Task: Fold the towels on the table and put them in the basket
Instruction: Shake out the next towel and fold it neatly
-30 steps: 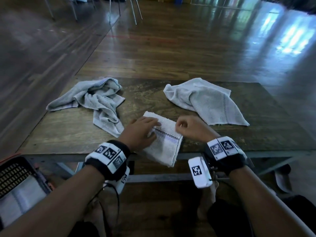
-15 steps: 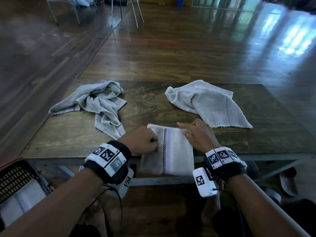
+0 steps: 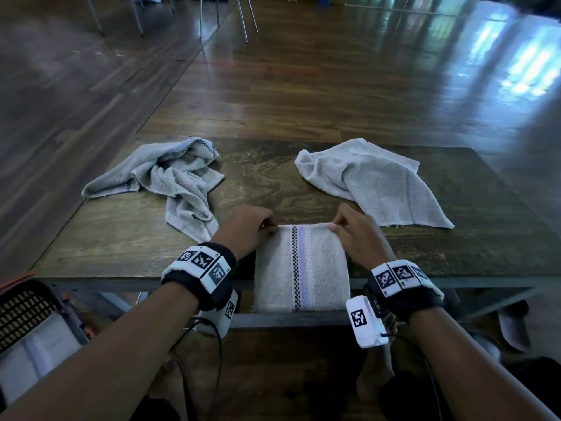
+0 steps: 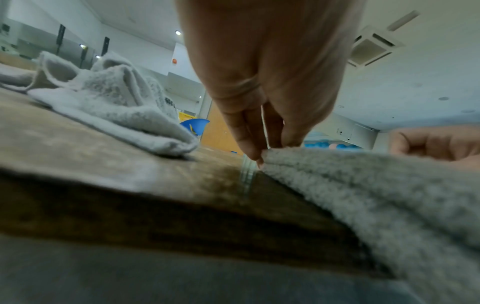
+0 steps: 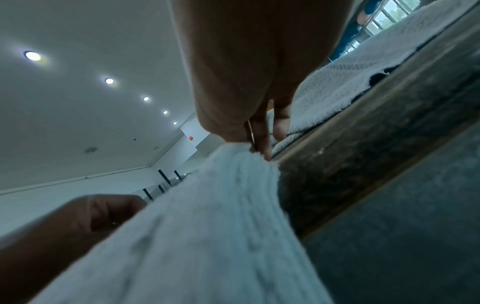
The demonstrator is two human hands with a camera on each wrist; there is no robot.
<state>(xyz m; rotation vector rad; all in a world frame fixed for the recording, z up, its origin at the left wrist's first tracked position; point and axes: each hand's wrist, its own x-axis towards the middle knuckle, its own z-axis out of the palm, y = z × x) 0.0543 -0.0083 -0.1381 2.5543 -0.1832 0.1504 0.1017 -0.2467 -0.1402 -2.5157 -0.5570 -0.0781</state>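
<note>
A folded white towel (image 3: 315, 268) with a checked and lilac stripe lies at the table's near edge, its lower half hanging over the front. My left hand (image 3: 267, 227) pinches its far left corner and my right hand (image 3: 337, 227) pinches its far right corner. The left wrist view has my left fingertips (image 4: 255, 157) at the towel (image 4: 376, 185) edge. My right hand's fingers (image 5: 259, 142) clamp the towel (image 5: 207, 226) corner in the right wrist view. Two crumpled grey towels lie further back, one at the left (image 3: 170, 180) and one at the right (image 3: 379, 183). The black basket (image 3: 24, 308) stands on the floor at lower left.
The wooden table (image 3: 267, 177) has bare board between the two loose towels. Folded white cloth shows inside the basket. Chair legs (image 3: 243, 16) stand on the wooden floor far behind the table. My feet and a slipper (image 3: 513, 326) are under the table's front.
The folded towel has turned straight and slid toward me, so it now hangs over the front edge. Both hands have moved to its far corners and pinch them.
</note>
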